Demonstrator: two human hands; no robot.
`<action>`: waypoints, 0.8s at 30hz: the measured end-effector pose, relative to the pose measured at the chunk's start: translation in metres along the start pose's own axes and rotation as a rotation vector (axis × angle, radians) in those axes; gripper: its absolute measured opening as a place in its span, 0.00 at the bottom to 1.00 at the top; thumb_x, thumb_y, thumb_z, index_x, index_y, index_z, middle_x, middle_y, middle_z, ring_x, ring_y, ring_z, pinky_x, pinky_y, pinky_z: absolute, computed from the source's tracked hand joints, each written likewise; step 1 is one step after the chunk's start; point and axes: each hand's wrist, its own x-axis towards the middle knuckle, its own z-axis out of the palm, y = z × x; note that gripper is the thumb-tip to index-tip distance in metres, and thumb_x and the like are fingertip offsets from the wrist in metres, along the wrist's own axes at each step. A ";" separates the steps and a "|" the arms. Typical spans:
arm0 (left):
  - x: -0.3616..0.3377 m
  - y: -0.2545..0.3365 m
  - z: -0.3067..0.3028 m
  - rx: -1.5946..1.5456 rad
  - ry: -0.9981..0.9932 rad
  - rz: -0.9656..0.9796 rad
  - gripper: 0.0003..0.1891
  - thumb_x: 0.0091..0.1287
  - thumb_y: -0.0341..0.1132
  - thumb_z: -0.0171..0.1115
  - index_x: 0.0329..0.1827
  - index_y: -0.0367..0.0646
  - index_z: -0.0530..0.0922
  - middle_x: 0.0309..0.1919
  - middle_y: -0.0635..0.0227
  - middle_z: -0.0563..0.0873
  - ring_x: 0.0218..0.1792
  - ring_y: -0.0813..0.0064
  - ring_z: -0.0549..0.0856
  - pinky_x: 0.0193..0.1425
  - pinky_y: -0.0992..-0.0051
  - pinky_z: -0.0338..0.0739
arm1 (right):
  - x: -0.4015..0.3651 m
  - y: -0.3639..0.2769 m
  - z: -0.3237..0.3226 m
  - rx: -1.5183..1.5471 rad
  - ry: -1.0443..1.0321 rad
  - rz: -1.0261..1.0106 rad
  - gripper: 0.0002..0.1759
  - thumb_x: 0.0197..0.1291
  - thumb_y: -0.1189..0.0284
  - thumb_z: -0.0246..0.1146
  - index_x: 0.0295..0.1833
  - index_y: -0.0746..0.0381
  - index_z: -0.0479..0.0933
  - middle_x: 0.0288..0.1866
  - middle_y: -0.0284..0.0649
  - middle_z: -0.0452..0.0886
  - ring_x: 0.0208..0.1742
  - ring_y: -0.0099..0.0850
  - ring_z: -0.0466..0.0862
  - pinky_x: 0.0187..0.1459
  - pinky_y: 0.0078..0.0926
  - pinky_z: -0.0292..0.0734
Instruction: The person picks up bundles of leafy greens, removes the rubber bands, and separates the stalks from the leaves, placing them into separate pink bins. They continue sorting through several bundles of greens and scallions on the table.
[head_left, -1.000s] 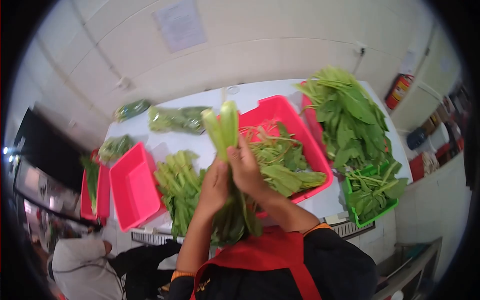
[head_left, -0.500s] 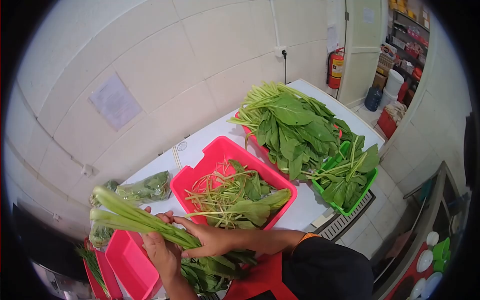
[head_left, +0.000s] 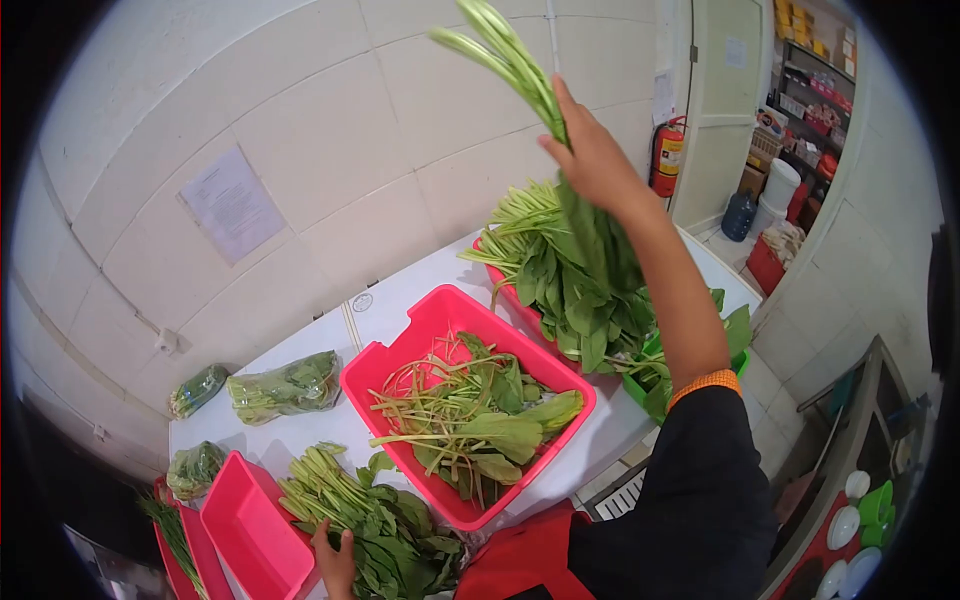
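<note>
Raised high over the back of the table, my right hand [head_left: 595,160] is closed around a bunch of leafy greens [head_left: 510,65]. Its pale stalks point up and to the left; its leaves hang below the hand, overlapping a large heap of similar greens [head_left: 560,285] in this view. My left hand [head_left: 335,565] is low at the front, fingers apart, at the edge of another pile of leafy greens [head_left: 395,530] on the table. Between the piles stands a pink tub [head_left: 435,312] holding loose stems and wilted leaves.
A smaller pink tray [head_left: 240,495] stands left of the front pile. Bagged vegetables [head_left: 290,385] lie near the wall. A green basket [head_left: 635,392] with leaves sits at the right table end. A fire extinguisher [head_left: 667,155] hangs beside the doorway.
My right hand has lifted a bunch of greens from the front up to the back right. My left hand has let go of it and lowered beside the front pile.
</note>
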 end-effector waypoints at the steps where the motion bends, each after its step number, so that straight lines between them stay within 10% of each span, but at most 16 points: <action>1: -0.002 -0.017 0.008 -0.004 0.025 0.030 0.29 0.71 0.35 0.65 0.73 0.36 0.70 0.76 0.44 0.67 0.79 0.51 0.64 0.80 0.61 0.57 | 0.005 0.024 0.009 -0.092 -0.037 0.021 0.44 0.72 0.65 0.60 0.85 0.62 0.44 0.58 0.60 0.78 0.59 0.56 0.80 0.63 0.44 0.74; 7: -0.021 -0.029 0.026 -0.019 0.183 0.095 0.27 0.69 0.35 0.67 0.69 0.38 0.72 0.78 0.43 0.61 0.79 0.43 0.61 0.80 0.55 0.57 | -0.096 0.154 0.150 -0.714 -0.812 0.398 0.45 0.75 0.39 0.42 0.87 0.45 0.36 0.84 0.53 0.55 0.79 0.54 0.66 0.76 0.64 0.56; 13: -0.012 -0.064 0.028 -0.053 0.384 0.148 0.33 0.67 0.36 0.70 0.72 0.36 0.67 0.74 0.42 0.67 0.76 0.43 0.65 0.79 0.54 0.59 | -0.076 0.151 0.132 -0.512 -0.891 0.486 0.45 0.74 0.36 0.38 0.87 0.45 0.37 0.87 0.52 0.48 0.83 0.56 0.58 0.78 0.66 0.51; 17: -0.010 -0.058 0.042 -0.030 0.386 0.082 0.37 0.62 0.38 0.76 0.71 0.35 0.68 0.68 0.42 0.73 0.70 0.43 0.71 0.75 0.56 0.65 | -0.073 0.189 0.142 -0.585 -0.758 0.281 0.44 0.75 0.40 0.41 0.84 0.59 0.52 0.77 0.60 0.66 0.77 0.56 0.67 0.75 0.57 0.60; 20: -0.003 -0.059 0.036 -0.088 0.588 0.270 0.09 0.64 0.27 0.69 0.43 0.36 0.78 0.35 0.55 0.84 0.41 0.52 0.84 0.49 0.60 0.77 | -0.066 0.166 0.120 -0.529 -0.654 0.192 0.36 0.76 0.46 0.46 0.71 0.65 0.70 0.70 0.60 0.74 0.73 0.55 0.72 0.72 0.49 0.66; 24: -0.004 -0.045 0.021 -0.184 0.635 0.205 0.07 0.66 0.27 0.67 0.42 0.35 0.78 0.33 0.56 0.83 0.39 0.53 0.85 0.48 0.63 0.78 | -0.064 0.179 0.116 -0.766 -0.621 0.136 0.40 0.77 0.42 0.41 0.79 0.62 0.62 0.73 0.62 0.71 0.74 0.57 0.71 0.72 0.54 0.64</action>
